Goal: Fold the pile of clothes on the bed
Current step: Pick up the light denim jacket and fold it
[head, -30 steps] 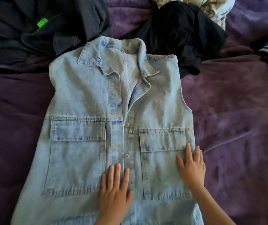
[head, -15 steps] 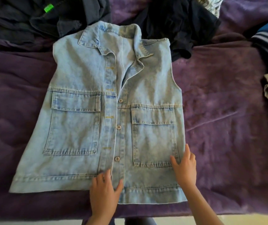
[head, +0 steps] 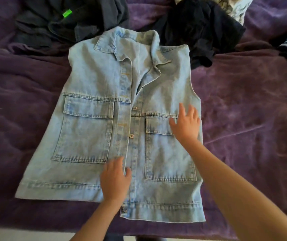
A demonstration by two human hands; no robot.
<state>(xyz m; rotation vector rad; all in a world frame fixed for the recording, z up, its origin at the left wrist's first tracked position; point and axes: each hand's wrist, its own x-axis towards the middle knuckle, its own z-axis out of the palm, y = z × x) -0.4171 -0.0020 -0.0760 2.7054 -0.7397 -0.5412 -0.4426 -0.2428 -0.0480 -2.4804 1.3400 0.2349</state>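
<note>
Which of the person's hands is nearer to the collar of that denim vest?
The right hand. It lies on the upper edge of the vest's chest pocket, just below the collar. The left hand rests far lower, beside the button placket near the hem of the denim vest.

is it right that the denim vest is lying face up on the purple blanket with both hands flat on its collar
Not quite. The head view shows the denim vest face up on the purple blanket, but the left hand is near the hem and the right hand on the pocket, not the collar.

Bedroom in a home: purple bedspread [head: 243, 119] under both hands, loose dark clothes [head: 66, 23] heaped beyond the fingertips.
</note>
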